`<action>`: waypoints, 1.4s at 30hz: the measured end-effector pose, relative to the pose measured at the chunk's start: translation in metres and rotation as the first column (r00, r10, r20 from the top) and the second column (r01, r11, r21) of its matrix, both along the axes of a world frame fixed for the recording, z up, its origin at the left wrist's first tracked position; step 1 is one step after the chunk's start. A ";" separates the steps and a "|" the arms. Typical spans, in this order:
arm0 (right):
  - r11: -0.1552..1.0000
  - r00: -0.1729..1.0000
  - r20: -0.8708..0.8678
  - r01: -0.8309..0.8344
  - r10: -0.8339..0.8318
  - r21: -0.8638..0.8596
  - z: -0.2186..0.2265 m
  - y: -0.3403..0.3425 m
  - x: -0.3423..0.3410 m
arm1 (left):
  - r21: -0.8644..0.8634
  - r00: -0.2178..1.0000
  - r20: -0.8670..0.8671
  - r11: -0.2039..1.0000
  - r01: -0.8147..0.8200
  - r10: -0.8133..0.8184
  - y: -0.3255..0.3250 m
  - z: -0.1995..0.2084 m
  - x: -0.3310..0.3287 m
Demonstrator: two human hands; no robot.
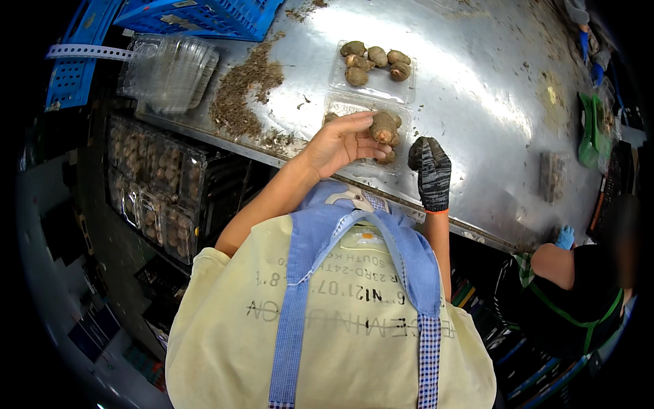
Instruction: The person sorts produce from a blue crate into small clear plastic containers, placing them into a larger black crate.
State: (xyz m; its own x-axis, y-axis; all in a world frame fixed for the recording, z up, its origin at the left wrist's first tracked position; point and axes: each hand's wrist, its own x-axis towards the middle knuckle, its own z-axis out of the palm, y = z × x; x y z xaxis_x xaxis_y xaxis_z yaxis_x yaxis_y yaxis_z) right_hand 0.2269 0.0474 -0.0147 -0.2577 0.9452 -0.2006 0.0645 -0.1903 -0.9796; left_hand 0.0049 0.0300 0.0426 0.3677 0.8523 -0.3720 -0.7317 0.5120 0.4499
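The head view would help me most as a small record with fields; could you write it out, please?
Left hand: bare, fingertips at the tubers over the near tray; grip unclear
Right hand: in a dark glove, right of the near tray; cannot tell whether it holds anything
Far tray: more tubers in it
Table: metal, with brown debris on its left part
Upper left: tray stack, blue crate
Lower right: co-worker's hand, blue-gloved
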 end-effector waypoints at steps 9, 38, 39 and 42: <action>0.998 0.995 0.089 -0.052 0.048 0.037 0.024 -0.004 -0.014 | -0.042 0.999 -0.024 0.998 0.042 -0.043 0.000 -0.007 0.011; 0.993 0.993 0.035 0.108 -0.109 0.035 0.008 -0.008 -0.023 | -0.157 0.978 0.130 0.971 0.181 -0.161 -0.003 -0.017 0.033; 0.996 0.996 0.003 0.086 -0.086 -0.030 0.010 -0.007 -0.022 | -0.157 0.978 0.132 0.970 0.184 -0.164 -0.003 -0.017 0.031; 0.994 0.992 -0.110 0.058 -0.067 -0.088 0.002 -0.008 -0.014 | -0.121 0.968 0.172 0.971 0.205 -0.183 -0.004 -0.024 0.030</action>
State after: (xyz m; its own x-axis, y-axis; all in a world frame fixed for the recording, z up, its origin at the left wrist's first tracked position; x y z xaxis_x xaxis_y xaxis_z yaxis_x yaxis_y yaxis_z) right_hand 0.2127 0.0391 -0.0125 -0.2244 0.9410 -0.2532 -0.0604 -0.2728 -0.9602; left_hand 0.0348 0.0260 0.0185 0.5846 0.7036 -0.4039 -0.6683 0.6999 0.2520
